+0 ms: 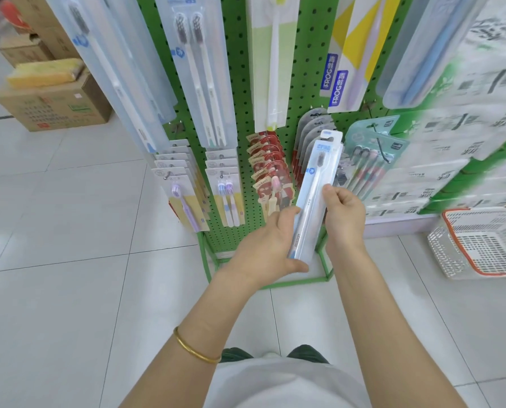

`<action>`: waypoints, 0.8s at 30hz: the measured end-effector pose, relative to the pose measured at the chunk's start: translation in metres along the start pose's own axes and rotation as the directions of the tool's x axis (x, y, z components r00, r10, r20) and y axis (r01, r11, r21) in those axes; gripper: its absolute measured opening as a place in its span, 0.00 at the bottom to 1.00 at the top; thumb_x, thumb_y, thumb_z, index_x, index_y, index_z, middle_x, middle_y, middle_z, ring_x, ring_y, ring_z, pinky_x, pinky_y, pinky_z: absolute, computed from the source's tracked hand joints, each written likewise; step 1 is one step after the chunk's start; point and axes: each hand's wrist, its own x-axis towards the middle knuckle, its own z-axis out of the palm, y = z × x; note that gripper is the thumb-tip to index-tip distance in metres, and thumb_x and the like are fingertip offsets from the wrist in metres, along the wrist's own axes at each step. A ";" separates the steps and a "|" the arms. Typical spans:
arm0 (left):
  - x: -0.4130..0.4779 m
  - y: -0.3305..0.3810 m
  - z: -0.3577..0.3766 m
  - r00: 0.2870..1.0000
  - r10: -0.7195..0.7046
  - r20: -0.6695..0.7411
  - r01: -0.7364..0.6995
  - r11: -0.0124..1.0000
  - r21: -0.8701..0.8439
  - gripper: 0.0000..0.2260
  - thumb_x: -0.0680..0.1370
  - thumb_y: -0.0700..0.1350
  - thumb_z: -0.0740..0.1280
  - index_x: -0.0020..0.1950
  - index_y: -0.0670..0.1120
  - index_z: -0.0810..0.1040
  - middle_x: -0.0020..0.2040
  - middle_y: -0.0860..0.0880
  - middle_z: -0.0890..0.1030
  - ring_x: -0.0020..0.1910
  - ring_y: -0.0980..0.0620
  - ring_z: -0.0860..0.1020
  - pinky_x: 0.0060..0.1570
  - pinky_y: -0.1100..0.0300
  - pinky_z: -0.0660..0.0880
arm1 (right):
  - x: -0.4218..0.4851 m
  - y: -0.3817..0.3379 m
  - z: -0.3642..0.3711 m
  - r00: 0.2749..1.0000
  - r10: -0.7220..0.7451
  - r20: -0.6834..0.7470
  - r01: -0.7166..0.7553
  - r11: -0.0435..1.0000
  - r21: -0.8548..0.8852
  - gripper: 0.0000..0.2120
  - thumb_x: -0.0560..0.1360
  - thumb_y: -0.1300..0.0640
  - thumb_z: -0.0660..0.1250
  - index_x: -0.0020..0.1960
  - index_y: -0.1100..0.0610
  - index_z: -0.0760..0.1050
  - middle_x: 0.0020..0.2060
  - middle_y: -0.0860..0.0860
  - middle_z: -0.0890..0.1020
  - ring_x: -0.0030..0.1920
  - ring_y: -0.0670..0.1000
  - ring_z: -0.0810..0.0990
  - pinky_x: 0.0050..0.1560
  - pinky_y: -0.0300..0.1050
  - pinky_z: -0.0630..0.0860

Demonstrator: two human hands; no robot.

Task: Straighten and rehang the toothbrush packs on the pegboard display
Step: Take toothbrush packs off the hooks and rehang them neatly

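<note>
1. Brown cardboard boxes [54, 104] stand on the white tiled floor [69, 231] at the far left, with a yellow wrapped bundle [45, 72] lying on top.
2. The green perforated pegboard display [240, 83] carries long pale-blue translucent packs [113, 69] on its upper left. Beside them hang a clear twin-brush pack [198, 69] and a white-and-green single-brush pack [272, 54].
3. In the lower row, yellow-card packs with a purple brush [184, 201] hang just left of yellow-card twin-brush packs [228, 198]. Red-card packs [270, 172] follow, fanned unevenly.
4. The left hand [269, 242], a gold bangle [195, 347] on its forearm, grasps the lower end of a slim clear single-toothbrush pack with pale-blue trim [316, 184].
5. That pack is held in front of the lower row, tilted with its top to the right. The top overlaps a stack of grey-card packs [307, 136]; whether it sits on a peg cannot be told.
6. The right hand [344, 210] pinches the pack's right edge near the middle, thumb in front.
7. A teal multi-brush pack [372, 160] hangs just right of it, below a yellow-and-white pack with blue labels [351, 54].
8. A white plastic basket with an orange rim [481, 245] sits on the floor at far right.
</note>
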 end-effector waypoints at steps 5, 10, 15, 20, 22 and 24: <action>0.002 0.003 0.006 0.999 -0.026 0.029 0.023 0.997 0.078 0.45 0.69 0.58 0.73 0.75 0.49 0.47 0.74 0.47 0.60 0.67 0.46 0.68 0.58 0.50 0.72 | 0.001 -0.002 0.000 1.000 -0.005 0.025 0.005 1.000 0.006 0.16 0.78 0.57 0.64 0.32 0.56 0.69 0.29 0.52 0.70 0.31 0.49 0.66 0.35 0.43 0.64; 0.007 -0.004 -0.005 0.985 -0.057 0.161 0.082 0.984 -0.155 0.37 0.73 0.39 0.66 0.76 0.50 0.49 0.59 0.42 0.72 0.51 0.43 0.76 0.50 0.49 0.76 | -0.004 -0.009 -0.003 0.984 0.047 0.170 -0.055 0.998 0.042 0.11 0.78 0.50 0.65 0.40 0.56 0.76 0.38 0.50 0.81 0.40 0.50 0.77 0.43 0.48 0.75; 0.007 -0.020 -0.009 0.978 -0.070 0.196 0.143 0.911 -0.387 0.25 0.76 0.35 0.63 0.71 0.47 0.60 0.57 0.48 0.75 0.55 0.48 0.79 0.56 0.51 0.76 | -0.002 -0.009 -0.004 0.988 0.004 0.153 -0.013 0.998 0.055 0.05 0.76 0.60 0.67 0.45 0.56 0.71 0.38 0.52 0.80 0.34 0.45 0.79 0.49 0.55 0.77; 0.003 -0.017 -0.011 0.970 -0.083 0.230 0.226 0.664 -0.712 0.11 0.80 0.37 0.62 0.62 0.44 0.69 0.51 0.39 0.81 0.41 0.48 0.83 0.43 0.57 0.81 | -0.005 -0.011 -0.006 0.964 -0.039 0.262 0.028 0.998 0.048 0.07 0.77 0.64 0.65 0.42 0.56 0.78 0.37 0.51 0.82 0.35 0.47 0.79 0.41 0.43 0.78; 0.004 -0.017 -0.011 0.970 -0.135 0.201 0.240 0.653 -0.718 0.11 0.81 0.44 0.62 0.61 0.40 0.72 0.50 0.36 0.82 0.44 0.42 0.83 0.47 0.49 0.81 | -0.006 -0.012 -0.006 0.952 -0.060 0.300 0.046 0.997 0.055 0.08 0.77 0.64 0.65 0.41 0.56 0.79 0.36 0.51 0.83 0.34 0.46 0.80 0.38 0.40 0.78; 0.007 -0.018 -0.012 0.974 -0.184 0.129 0.223 0.713 -0.665 0.16 0.80 0.53 0.62 0.56 0.40 0.75 0.51 0.37 0.82 0.48 0.38 0.82 0.52 0.42 0.78 | -0.007 -0.012 -0.006 0.933 -0.071 0.352 0.060 0.997 0.042 0.07 0.76 0.65 0.66 0.42 0.56 0.79 0.37 0.52 0.83 0.35 0.48 0.80 0.38 0.41 0.77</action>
